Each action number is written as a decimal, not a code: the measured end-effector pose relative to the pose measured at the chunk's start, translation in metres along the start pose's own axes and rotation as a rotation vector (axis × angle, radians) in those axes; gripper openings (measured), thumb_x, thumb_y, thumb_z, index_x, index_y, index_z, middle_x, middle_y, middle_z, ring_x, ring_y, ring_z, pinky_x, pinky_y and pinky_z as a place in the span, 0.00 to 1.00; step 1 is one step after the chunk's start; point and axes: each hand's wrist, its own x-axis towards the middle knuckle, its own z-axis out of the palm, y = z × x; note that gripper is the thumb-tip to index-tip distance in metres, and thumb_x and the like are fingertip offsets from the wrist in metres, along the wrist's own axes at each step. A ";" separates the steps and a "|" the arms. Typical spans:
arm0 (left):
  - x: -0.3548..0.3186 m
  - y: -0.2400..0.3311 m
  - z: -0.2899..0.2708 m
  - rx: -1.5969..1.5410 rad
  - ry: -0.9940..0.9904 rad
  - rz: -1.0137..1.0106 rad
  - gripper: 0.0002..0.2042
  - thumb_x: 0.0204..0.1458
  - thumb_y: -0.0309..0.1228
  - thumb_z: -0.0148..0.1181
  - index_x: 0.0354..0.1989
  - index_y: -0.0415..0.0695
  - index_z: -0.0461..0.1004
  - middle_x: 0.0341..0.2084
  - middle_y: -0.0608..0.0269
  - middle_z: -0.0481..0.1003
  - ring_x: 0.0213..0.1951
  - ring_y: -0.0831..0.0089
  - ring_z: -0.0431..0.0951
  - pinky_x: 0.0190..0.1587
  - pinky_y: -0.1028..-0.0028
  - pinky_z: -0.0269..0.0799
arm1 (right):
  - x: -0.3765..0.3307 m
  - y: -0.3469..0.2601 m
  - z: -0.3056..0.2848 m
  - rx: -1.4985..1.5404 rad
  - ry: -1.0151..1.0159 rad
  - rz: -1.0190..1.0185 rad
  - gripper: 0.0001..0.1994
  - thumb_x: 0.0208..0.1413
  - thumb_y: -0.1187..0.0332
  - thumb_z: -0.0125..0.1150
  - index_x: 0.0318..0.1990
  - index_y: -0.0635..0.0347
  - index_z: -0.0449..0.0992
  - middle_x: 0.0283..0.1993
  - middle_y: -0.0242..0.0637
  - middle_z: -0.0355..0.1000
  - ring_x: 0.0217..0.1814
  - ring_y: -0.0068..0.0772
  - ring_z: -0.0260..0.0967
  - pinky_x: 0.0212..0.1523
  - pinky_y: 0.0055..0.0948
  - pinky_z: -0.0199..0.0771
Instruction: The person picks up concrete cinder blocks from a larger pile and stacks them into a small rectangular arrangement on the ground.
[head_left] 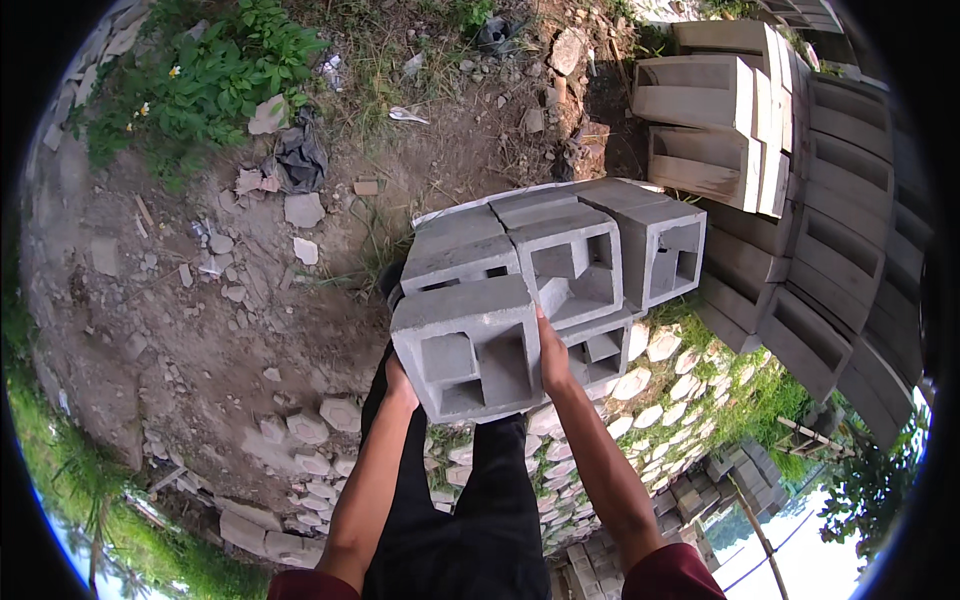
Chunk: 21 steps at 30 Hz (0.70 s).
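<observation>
A grey hollow concrete block [490, 318] is held up in front of my legs, its openings facing me. My left hand [400, 382] grips its left side near the lower corner, with most of the fingers hidden behind the block. On the opposite side my right hand [552, 352] presses along the wall, fingers pointing away from me. Just beyond stands a stack of similar blocks: one lies behind the held block [455, 245], another hollow block [575, 265] is beside it, and a further block [672, 250] sits at the right end.
Tall stacks of concrete pieces [825, 230] rise on the right. Hexagonal pavers [660, 395] with grass between them lie under and beside me. Rubble and a black plastic scrap [300, 158] litter the dirt at left, near a leafy plant [215, 80].
</observation>
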 end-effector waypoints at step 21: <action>0.033 -0.007 -0.003 0.013 0.063 0.047 0.20 0.59 0.42 0.39 0.52 0.43 0.67 0.46 0.59 0.72 0.47 0.64 0.73 0.49 0.64 0.70 | 0.033 0.010 -0.008 -0.121 -0.008 -0.187 0.28 0.67 0.55 0.26 0.66 0.68 0.46 0.71 0.44 0.42 0.74 0.36 0.33 0.71 0.30 0.30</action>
